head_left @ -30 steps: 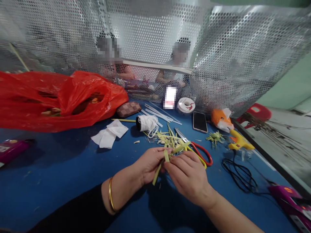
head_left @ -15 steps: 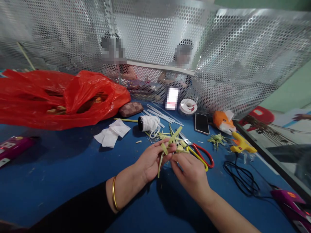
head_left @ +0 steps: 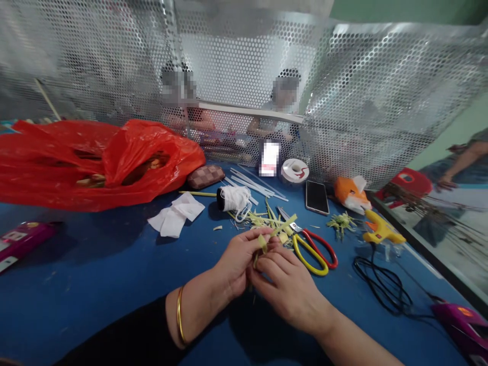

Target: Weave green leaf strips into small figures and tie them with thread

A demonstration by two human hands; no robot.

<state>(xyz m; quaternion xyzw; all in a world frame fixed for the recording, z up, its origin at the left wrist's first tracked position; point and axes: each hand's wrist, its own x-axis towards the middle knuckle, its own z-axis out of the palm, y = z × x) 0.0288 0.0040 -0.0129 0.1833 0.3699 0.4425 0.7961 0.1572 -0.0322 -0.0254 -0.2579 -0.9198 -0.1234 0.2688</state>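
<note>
My left hand (head_left: 238, 262), with a gold bangle at its wrist, pinches a pale green leaf-like strip (head_left: 263, 243) that is bent or folded near the fingertips. One end of the strip points up and right. My right hand (head_left: 287, 284) is closed against the lower part of the same strip, its fingers touching the left ones and hiding much of it. Just beyond the hands lie pale green scraps (head_left: 263, 219) and scissors (head_left: 318, 251) with red and yellow handles. A bundle of white cord (head_left: 234, 199) is wound on a black core farther back.
A large red plastic bag (head_left: 152, 152) fills the left back. White paper pieces (head_left: 177, 213), a tape roll (head_left: 295, 171), a dark phone (head_left: 316, 197), a yellow glue gun (head_left: 383, 229) with black cable and a shredded green piece (head_left: 340, 222) lie around. People sit behind a perforated screen (head_left: 244, 61).
My right hand has moved left and closed in on the left fingers, over the strip's hanging lower end. The strip's upper end has swung to the right. A person's arm shows more at far right.
</note>
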